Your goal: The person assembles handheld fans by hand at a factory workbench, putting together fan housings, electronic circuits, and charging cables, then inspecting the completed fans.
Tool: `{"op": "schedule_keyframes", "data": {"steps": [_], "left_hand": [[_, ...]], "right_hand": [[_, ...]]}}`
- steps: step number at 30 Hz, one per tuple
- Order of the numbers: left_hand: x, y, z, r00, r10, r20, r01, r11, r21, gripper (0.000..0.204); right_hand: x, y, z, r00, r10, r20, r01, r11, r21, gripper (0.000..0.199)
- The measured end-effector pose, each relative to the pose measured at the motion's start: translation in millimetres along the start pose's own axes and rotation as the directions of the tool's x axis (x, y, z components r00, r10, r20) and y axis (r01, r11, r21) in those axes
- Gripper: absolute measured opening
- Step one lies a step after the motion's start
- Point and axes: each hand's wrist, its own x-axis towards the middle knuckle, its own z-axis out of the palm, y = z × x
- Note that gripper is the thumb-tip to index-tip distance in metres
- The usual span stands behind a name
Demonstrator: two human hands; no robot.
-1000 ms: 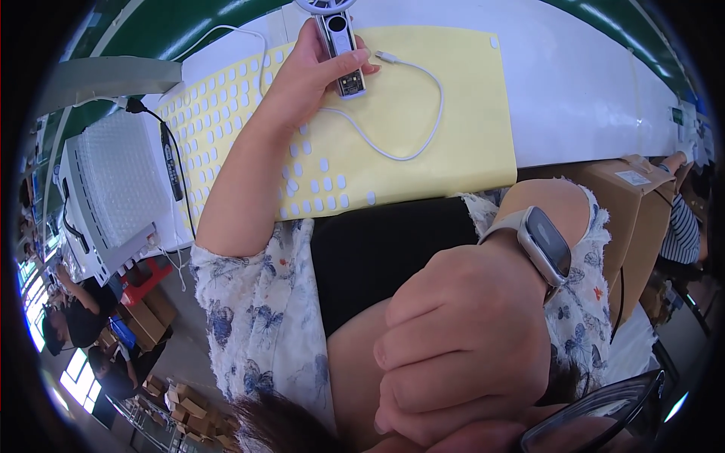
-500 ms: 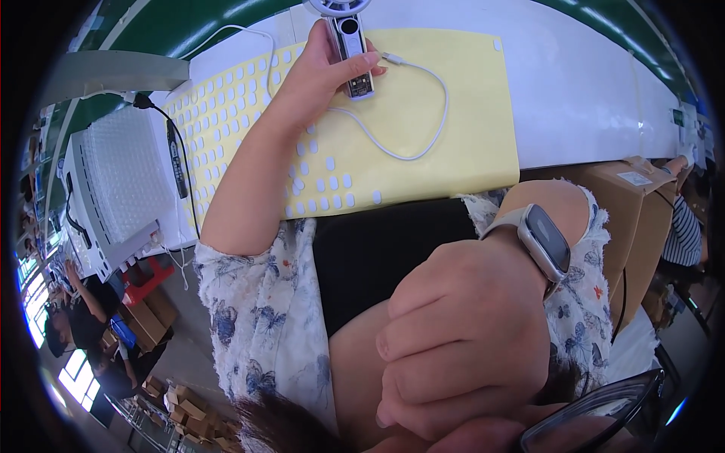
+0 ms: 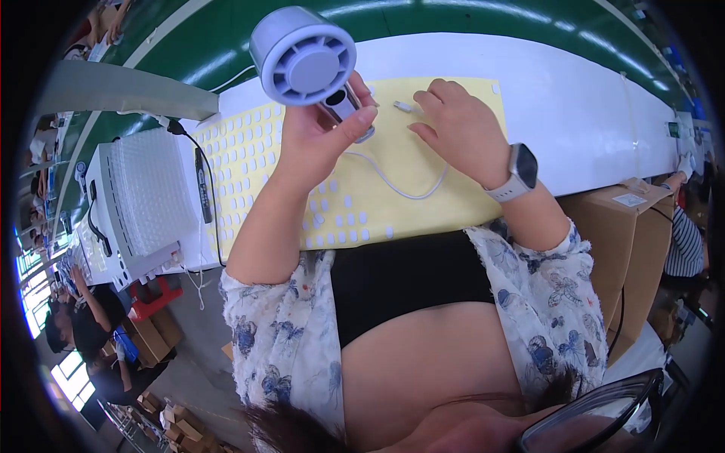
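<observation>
My left hand [image 3: 321, 143] is closed round the handle of a pale lavender handheld fan [image 3: 313, 72]. Its round vented head points up and toward me over the far part of the yellow sheet [image 3: 445, 215]. To the right, my right hand [image 3: 457, 121], with a watch at the wrist, hovers over the sheet with thumb and fingers apart. Close to its fingertips is the plug end of a white charging cable [image 3: 404, 106], which loops across the sheet between my hands. No grip on the cable shows. Rows of small white oval stickers [image 3: 249, 140] cover the sheet's left side.
A white machine with bubble wrap [image 3: 147, 192] stands left, beside a black cord [image 3: 209, 162] and a marker [image 3: 202, 181]. A cardboard box [image 3: 596, 241] is at the right. Other people work at far left and far right.
My right hand has moved from close in front of me out over the sheet, near the cable's plug. The fan's head now shows fully in view, tilted toward me.
</observation>
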Motion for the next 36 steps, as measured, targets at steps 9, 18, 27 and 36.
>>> {"op": "schedule_keyframes", "data": {"steps": [9, 18, 27, 36], "left_hand": [[6, 2, -12, 0.992, 0.121, -0.045, -0.123, 0.991, -0.056, 0.037], [4, 4, -12, 0.987, 0.123, -0.098, -0.156, 0.864, -0.479, 0.045], [1, -1, -4, 0.997, 0.073, 0.033, -0.033, 0.751, -0.660, 0.047], [-2, -2, 6, 1.000, 0.003, 0.001, -0.002, 0.751, -0.660, 0.048]], "right_hand": [[8, -4, 6, 0.993, 0.058, 0.103, -0.075, 0.982, 0.174, 0.022], [-7, -58, -37, 0.946, 0.169, 0.275, -0.323, 0.456, 0.829, 0.013], [-4, -64, -26, 0.929, 0.101, 0.357, -0.368, 0.368, 0.854, 0.024], [-5, -67, -17, 0.909, 0.086, 0.409, -0.417, 0.243, 0.876, 0.026]]}}
